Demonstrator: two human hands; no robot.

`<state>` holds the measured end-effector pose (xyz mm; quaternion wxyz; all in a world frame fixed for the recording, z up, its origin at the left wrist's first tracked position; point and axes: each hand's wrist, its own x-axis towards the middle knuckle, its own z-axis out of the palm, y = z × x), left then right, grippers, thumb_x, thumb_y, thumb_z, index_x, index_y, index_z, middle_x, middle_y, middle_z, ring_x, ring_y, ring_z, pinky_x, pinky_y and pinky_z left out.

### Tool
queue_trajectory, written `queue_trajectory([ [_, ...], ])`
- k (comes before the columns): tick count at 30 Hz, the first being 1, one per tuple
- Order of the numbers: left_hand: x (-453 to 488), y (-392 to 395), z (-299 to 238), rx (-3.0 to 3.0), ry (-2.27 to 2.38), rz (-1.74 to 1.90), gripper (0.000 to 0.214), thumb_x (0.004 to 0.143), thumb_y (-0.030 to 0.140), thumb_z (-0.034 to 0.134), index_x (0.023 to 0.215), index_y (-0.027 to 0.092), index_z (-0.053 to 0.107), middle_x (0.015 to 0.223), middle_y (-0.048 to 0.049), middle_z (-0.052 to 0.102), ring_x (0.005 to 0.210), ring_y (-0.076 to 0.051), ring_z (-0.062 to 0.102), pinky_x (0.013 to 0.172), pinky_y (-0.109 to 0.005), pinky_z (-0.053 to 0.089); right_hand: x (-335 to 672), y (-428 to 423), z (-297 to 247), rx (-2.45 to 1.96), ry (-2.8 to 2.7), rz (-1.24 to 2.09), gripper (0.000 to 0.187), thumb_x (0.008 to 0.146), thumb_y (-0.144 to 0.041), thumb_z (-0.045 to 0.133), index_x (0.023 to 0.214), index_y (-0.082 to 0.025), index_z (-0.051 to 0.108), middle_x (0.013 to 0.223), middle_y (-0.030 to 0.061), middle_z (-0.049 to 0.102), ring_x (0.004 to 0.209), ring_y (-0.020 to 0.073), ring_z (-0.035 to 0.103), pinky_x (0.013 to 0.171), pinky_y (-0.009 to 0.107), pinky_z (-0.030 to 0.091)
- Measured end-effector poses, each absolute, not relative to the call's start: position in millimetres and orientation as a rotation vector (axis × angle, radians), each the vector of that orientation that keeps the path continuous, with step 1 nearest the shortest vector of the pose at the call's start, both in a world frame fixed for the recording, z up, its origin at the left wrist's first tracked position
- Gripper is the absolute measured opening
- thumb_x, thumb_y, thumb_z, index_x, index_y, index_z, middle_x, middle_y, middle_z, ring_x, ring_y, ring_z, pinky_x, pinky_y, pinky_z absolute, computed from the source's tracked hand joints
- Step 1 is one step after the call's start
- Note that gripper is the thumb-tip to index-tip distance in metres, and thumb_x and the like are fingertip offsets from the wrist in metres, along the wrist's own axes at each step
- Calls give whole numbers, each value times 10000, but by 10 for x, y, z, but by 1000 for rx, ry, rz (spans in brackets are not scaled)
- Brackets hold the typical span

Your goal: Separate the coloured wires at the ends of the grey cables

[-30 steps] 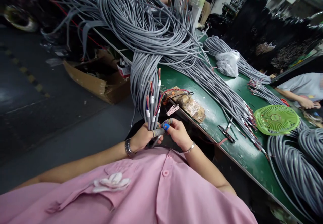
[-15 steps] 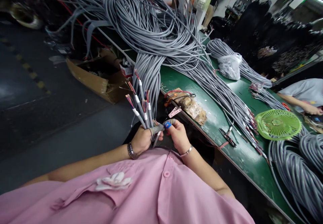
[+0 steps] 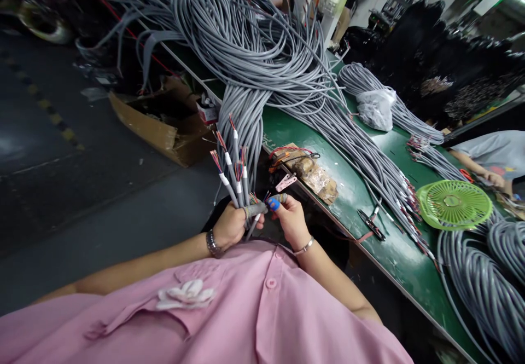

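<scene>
My left hand (image 3: 231, 225) is closed round a bunch of grey cable ends (image 3: 233, 172) that fan upward, each with a white sleeve and bare red and coloured wires. My right hand (image 3: 289, 217), with taped fingertips and a blue thumb cover, pinches one grey cable end (image 3: 258, 209) just right of the bunch. Both hands hover in front of my pink shirt, beside the green bench's (image 3: 361, 189) near edge.
A huge heap of grey cables (image 3: 254, 52) hangs over the bench end. On the bench lie a taped wooden block (image 3: 311, 173), black snips (image 3: 371, 224), a green plastic fan grille (image 3: 453, 204), a plastic bag (image 3: 375, 108). A cardboard box (image 3: 164, 120) sits on the floor. Another person (image 3: 492, 153) works at right.
The bunch in my left hand tipped from upright to fanning leftward, then settled. My right hand stayed on the single cable end. The view shifted slightly.
</scene>
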<state>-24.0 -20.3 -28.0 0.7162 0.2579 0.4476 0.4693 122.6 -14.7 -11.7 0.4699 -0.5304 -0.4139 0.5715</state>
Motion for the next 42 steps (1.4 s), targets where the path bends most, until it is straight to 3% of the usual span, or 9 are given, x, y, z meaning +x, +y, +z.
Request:
queue_trajectory([
  [9,-223,-183,-277,467,1054,1122,281,586,297,818,744,120,667,587,-33,662,503,-159,618,455,-267,533,1240,-172,-114,-1310,-1048,1357,285,685,-413,762,725,-161,637,622,-21,576,535,89,459,503,233,385],
  [17,-215,-165,-241,498,1001,1177,191,631,262,762,706,117,664,554,-27,631,463,-127,563,397,-217,441,1243,-223,-75,-1288,-1024,1403,301,667,-410,780,711,-165,612,607,-33,544,528,85,447,492,225,372],
  [23,-245,-173,-274,557,950,1108,187,670,285,731,662,123,638,487,-17,584,391,-105,495,386,-220,379,1325,-184,-21,-1171,-834,1654,371,711,-526,724,726,-171,616,661,-14,563,534,81,460,522,237,444],
  [27,-245,-190,-302,603,935,1101,189,667,288,729,655,126,632,477,-10,573,382,-101,485,393,-223,382,1344,-134,16,-1140,-797,1790,411,640,-517,786,815,-172,645,756,0,602,571,78,480,532,234,472],
  [35,-243,-233,-344,723,938,969,191,674,280,742,635,134,624,499,-26,599,385,-117,511,379,-222,392,1259,-110,-31,-1257,-1017,1627,339,639,-454,779,726,-166,622,592,-35,584,510,79,491,504,216,409],
  [42,-267,-227,-385,714,949,992,184,697,285,734,662,142,624,506,-21,599,393,-117,514,389,-225,404,1208,-172,-75,-1328,-1014,1446,294,679,-427,741,726,-175,596,592,-40,563,507,90,479,486,226,420],
])
